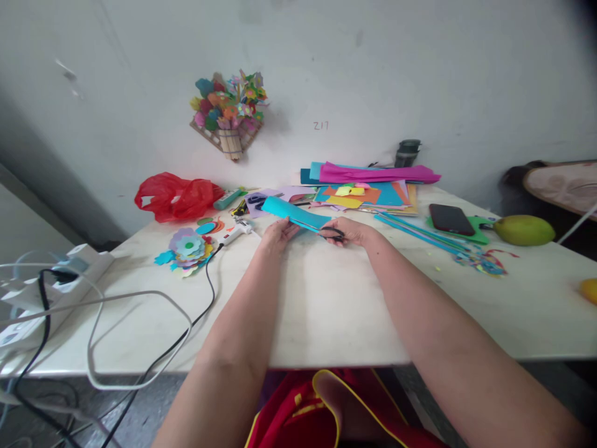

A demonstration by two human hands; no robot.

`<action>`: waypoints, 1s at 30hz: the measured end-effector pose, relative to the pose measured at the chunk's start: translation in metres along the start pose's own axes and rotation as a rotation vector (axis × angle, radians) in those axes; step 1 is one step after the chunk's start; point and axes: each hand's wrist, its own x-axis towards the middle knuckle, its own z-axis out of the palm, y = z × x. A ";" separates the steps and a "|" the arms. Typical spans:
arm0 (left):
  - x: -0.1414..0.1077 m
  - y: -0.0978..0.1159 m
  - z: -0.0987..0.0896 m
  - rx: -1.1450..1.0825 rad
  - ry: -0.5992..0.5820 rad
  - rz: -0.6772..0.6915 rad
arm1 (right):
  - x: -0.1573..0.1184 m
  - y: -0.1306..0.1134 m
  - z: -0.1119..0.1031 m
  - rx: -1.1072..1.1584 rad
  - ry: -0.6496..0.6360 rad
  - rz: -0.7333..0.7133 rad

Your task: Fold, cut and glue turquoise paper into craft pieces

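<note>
Over the middle of the table, my left hand [280,233] grips the near edge of a long strip of bright blue paper [295,213]. My right hand [344,231] is closed around the black handles of scissors [332,233]. The scissor blades lie along the near side of the blue paper, pointing left toward my left hand; whether they are cutting into it I cannot tell. To the left of my left hand lie a white glue gun [237,231] and a pile of paper flower cut-outs [187,247].
Coloured sheets [392,194] and a pink roll [377,173] lie at the back. Blue strips [415,232], a phone [450,219] and a green-yellow fruit [524,230] are on the right. A red plastic bag [175,196] sits back left; cables and a power strip [60,295] occupy the left edge.
</note>
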 end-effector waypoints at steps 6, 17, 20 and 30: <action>0.000 0.000 -0.002 0.002 -0.020 0.021 | -0.002 -0.002 0.000 -0.014 0.002 -0.011; 0.001 0.001 -0.002 0.008 -0.024 0.035 | 0.000 0.003 -0.005 -0.002 -0.030 -0.033; 0.001 0.001 -0.002 0.015 -0.028 0.032 | 0.000 0.003 -0.005 0.006 -0.028 -0.043; 0.001 0.002 -0.002 0.012 -0.013 0.024 | -0.001 0.001 -0.004 0.023 -0.021 -0.028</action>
